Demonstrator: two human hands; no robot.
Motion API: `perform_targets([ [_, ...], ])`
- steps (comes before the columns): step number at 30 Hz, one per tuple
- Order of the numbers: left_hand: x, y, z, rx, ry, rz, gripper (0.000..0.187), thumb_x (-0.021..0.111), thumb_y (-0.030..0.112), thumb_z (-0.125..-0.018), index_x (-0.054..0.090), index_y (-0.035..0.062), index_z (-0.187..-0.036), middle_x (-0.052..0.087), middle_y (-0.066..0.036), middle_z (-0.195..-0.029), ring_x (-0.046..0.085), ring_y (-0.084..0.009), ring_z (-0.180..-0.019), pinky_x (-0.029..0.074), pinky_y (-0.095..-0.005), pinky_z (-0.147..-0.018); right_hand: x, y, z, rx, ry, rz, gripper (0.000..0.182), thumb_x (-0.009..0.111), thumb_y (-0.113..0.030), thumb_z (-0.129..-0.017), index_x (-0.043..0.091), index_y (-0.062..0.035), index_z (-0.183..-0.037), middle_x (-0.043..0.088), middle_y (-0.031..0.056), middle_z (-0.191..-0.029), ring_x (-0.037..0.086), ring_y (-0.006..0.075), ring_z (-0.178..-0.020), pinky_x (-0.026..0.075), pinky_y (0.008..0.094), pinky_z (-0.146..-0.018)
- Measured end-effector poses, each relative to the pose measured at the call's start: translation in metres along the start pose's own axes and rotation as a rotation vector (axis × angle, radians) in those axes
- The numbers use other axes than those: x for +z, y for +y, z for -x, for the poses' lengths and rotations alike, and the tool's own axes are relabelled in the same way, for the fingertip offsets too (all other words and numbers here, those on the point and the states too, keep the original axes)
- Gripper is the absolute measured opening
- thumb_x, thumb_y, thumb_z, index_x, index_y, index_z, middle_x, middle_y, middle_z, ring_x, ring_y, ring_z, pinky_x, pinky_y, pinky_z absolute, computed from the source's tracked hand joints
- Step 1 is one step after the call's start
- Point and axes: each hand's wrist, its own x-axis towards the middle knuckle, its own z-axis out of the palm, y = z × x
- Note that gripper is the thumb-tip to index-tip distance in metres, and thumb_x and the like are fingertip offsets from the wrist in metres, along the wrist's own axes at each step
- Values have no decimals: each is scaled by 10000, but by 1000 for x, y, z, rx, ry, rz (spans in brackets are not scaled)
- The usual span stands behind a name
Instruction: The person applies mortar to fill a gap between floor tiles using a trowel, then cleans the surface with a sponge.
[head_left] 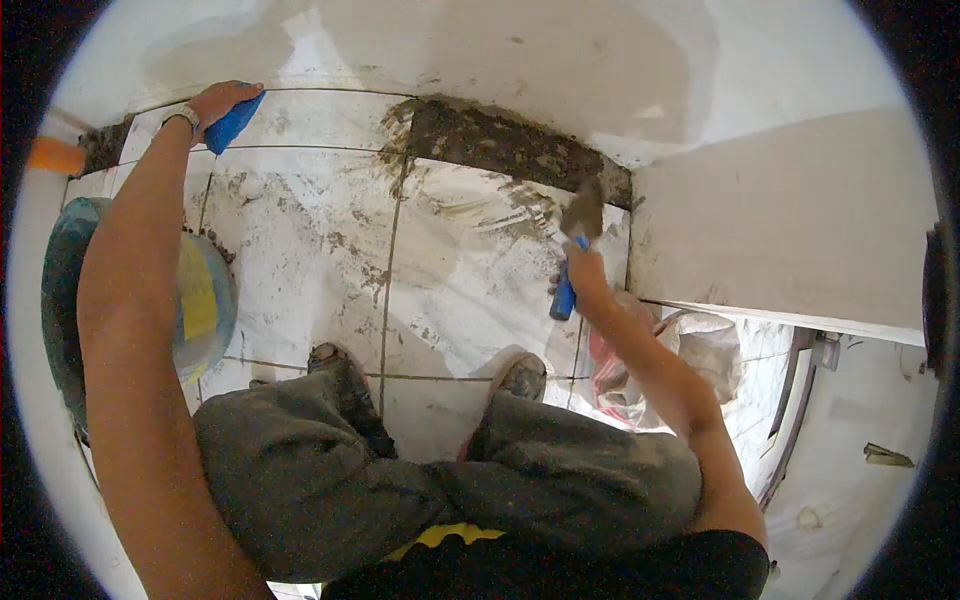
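Note:
My left hand (220, 106) is closed round a blue sponge-like block (234, 122) over the narrow tiles by the back wall. My right hand (587, 275) grips the blue handle of a trowel (583, 222); its blade lies near the right end of a dark, untiled strip (500, 140) along the wall. Grey smears and dirt mark the white floor tiles (450, 280) below that strip. Whether the blade touches the floor or the strip's edge, I cannot tell.
A round bucket (215, 310) stands at the left, partly behind my left arm. A crumpled white and red sack (700, 350) lies in the doorway at the right. An orange object (55, 155) is at the far left. Walls (780, 220) bound the back and right.

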Motion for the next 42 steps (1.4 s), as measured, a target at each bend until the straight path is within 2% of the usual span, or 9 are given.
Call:
perform_targets([
  [5,13,18,-8,-45,30,-50,575,595,597,-785,588,77,-1031,594,-67,-893,556,-140,-666,476,-312,-573,41,21,45,239,-1,-171,264,550,-252,-884,427,-56,-1012,473,66,-701,545,206,-484,496,384,-398],
  [8,24,40,-20,-40,31,-22,563,586,585,-797,597,67,-1018,606,-76,-888,561,-153,-672,474,-307,-580,61,5,22,70,-183,-6,259,563,-247,-881,438,-50,-992,476,64,-691,546,203,-482,497,378,-402],
  [12,27,76,-17,112,-143,-101,603,561,555,-823,562,101,-1220,600,-95,-1078,592,-190,-892,481,-332,-800,45,-37,-60,-1023,-38,1073,391,612,-307,-853,497,9,-1051,607,249,-767,605,426,-726,468,492,-660],
  [15,24,61,-11,39,-94,-145,581,551,555,-828,594,81,-1161,621,-88,-997,602,-187,-835,500,-348,-747,53,-144,-45,-746,-116,1464,380,573,-277,-861,494,-38,-1146,634,250,-927,604,445,-842,481,513,-749],
  [18,20,49,-27,63,-11,-350,560,544,572,-829,602,84,-1096,616,-81,-961,602,-179,-817,508,-324,-705,60,-168,-67,-1127,-61,1592,341,560,-248,-853,503,-41,-1118,598,209,-908,620,388,-857,507,484,-712],
  [24,21,72,9,-49,-77,44,554,565,582,-820,585,113,-1112,621,-62,-918,611,-143,-760,520,-303,-640,105,-188,-72,-1248,-27,1726,341,549,-182,-831,516,-45,-1142,576,191,-976,633,375,-825,531,475,-700],
  [27,0,73,-12,-17,-267,-262,512,530,539,-861,620,110,-1125,600,-100,-1111,597,-233,-933,501,-408,-790,109,-190,-63,-1220,-37,1757,287,521,-143,-834,535,-42,-1101,581,192,-981,644,368,-795,539,469,-679],
  [31,13,95,30,-207,57,59,384,584,498,-847,654,121,-872,620,-22,-832,565,-136,-667,479,-357,-600,103,-191,-73,-1152,-28,1901,280,507,-124,-832,541,-37,-1096,584,193,-994,653,362,-781,546,465,-659],
  [42,14,123,31,-152,-56,43,429,602,468,-842,624,103,-1067,615,-38,-944,572,-137,-713,485,-347,-622,123,-189,-73,-1286,-16,1834,228,508,-129,-840,576,-20,-1029,595,186,-1000,661,358,-801,556,460,-669],
])
